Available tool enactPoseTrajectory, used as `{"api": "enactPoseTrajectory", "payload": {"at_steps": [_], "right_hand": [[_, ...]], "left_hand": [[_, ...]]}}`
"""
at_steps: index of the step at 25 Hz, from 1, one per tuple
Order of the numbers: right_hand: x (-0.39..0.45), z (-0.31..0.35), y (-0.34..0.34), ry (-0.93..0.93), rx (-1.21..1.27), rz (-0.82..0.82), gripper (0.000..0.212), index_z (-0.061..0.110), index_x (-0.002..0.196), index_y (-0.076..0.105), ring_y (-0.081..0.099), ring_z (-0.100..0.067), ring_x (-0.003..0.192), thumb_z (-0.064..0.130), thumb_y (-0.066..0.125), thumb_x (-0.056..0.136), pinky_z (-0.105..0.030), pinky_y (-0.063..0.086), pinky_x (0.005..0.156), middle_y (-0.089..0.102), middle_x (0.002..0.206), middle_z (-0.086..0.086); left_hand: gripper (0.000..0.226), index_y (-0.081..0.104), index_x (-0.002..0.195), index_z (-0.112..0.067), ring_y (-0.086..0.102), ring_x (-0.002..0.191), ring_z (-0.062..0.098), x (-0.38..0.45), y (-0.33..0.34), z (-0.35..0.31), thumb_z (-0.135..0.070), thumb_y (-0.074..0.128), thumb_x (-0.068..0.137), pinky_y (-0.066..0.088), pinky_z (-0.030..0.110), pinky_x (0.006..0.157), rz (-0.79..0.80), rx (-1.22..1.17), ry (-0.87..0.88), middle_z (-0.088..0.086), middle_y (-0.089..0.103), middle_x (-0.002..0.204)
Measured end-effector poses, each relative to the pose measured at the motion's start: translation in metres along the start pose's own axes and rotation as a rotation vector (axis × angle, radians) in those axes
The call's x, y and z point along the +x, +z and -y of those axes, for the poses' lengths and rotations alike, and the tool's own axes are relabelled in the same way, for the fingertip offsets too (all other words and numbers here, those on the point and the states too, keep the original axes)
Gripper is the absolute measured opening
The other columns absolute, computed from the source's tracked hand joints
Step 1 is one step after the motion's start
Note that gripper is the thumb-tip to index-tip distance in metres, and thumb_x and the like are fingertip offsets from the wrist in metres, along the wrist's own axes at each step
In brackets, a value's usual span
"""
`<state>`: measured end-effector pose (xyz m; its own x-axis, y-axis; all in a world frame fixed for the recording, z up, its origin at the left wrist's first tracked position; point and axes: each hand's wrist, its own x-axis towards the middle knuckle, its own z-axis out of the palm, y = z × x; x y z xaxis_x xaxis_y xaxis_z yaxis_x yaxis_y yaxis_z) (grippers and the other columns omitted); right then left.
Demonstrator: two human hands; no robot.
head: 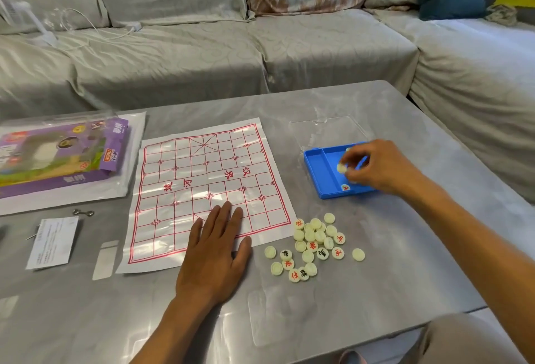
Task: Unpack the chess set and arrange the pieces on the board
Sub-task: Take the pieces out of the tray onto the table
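Observation:
A white paper board point(202, 178) with a red grid lies flat on the grey table. My left hand point(215, 250) presses flat on its near right corner, fingers straight. Right of the board sits a blue plastic tray point(320, 171). Over the tray, my right hand point(376, 168) pinches a cream round piece point(341, 168). Another piece with a red character point(345, 187) lies in the tray's near end. Several cream pieces point(314, 243), some with red or black characters, lie loose on the table near the board's right corner.
A clear lid point(324, 129) lies behind the tray. At the left are the purple packaging box point(66, 158) on a plastic sleeve, a paper leaflet point(53, 242) and a small metal clip point(83, 213). A grey sofa point(231, 45) runs behind and right of the table.

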<state>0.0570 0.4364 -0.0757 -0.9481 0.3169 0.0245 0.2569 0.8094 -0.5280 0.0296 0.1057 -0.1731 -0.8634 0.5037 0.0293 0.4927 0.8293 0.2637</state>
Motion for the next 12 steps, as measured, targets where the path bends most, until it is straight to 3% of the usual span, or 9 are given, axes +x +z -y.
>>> {"api": "enactPoseTrajectory", "payload": {"at_steps": [4,6,8,10,12], "right_hand": [[-0.063,0.009,0.021,-0.05,-0.153,0.411,0.015,0.032,0.091,0.072,0.06,0.003,0.077,0.031,0.076,0.077,-0.01,0.045,0.063,0.066,0.083,0.017],[-0.059,0.01,0.022,-0.026,-0.045,0.36,0.013,0.031,0.091,0.072,0.061,0.001,0.076,0.03,0.075,0.079,-0.012,0.046,0.063,0.067,0.083,0.016],[-0.036,0.002,0.015,0.01,0.046,0.178,0.009,0.026,0.091,0.072,0.062,-0.005,0.074,0.024,0.073,0.082,-0.015,0.047,0.064,0.068,0.088,0.012],[-0.009,-0.01,0.009,0.012,-0.194,0.055,0.014,0.025,0.098,0.07,0.059,-0.006,0.082,0.023,0.069,0.084,-0.019,0.045,0.07,0.067,0.101,0.008],[0.011,-0.023,0.01,0.032,-0.393,0.093,0.023,0.026,0.107,0.067,0.057,-0.012,0.095,0.025,0.066,0.084,-0.025,0.045,0.076,0.064,0.112,0.005]], "left_hand": [[0.078,-0.006,0.15,-0.038,-0.014,0.145,0.009,0.0,0.0,0.002,-0.07,-0.015,0.079,-0.006,0.037,0.12,-0.003,0.017,0.011,-0.014,-0.014,0.157],[0.08,-0.002,0.151,-0.037,-0.012,0.146,0.009,-0.001,0.0,0.001,-0.071,-0.015,0.079,-0.005,0.037,0.12,-0.012,0.001,0.008,-0.013,-0.012,0.157],[0.082,-0.002,0.151,-0.038,-0.012,0.145,0.009,-0.001,-0.001,-0.001,-0.073,-0.016,0.078,-0.005,0.037,0.12,-0.013,-0.008,0.003,-0.013,-0.012,0.157],[0.081,-0.01,0.148,-0.04,-0.016,0.144,0.008,-0.001,-0.002,-0.001,-0.073,-0.022,0.074,-0.007,0.036,0.12,0.007,0.018,-0.007,-0.014,-0.017,0.156],[0.079,-0.015,0.144,-0.042,-0.017,0.144,0.009,0.0,-0.004,-0.003,-0.073,-0.025,0.072,-0.008,0.036,0.119,0.014,0.032,-0.012,-0.015,-0.019,0.155]]}}
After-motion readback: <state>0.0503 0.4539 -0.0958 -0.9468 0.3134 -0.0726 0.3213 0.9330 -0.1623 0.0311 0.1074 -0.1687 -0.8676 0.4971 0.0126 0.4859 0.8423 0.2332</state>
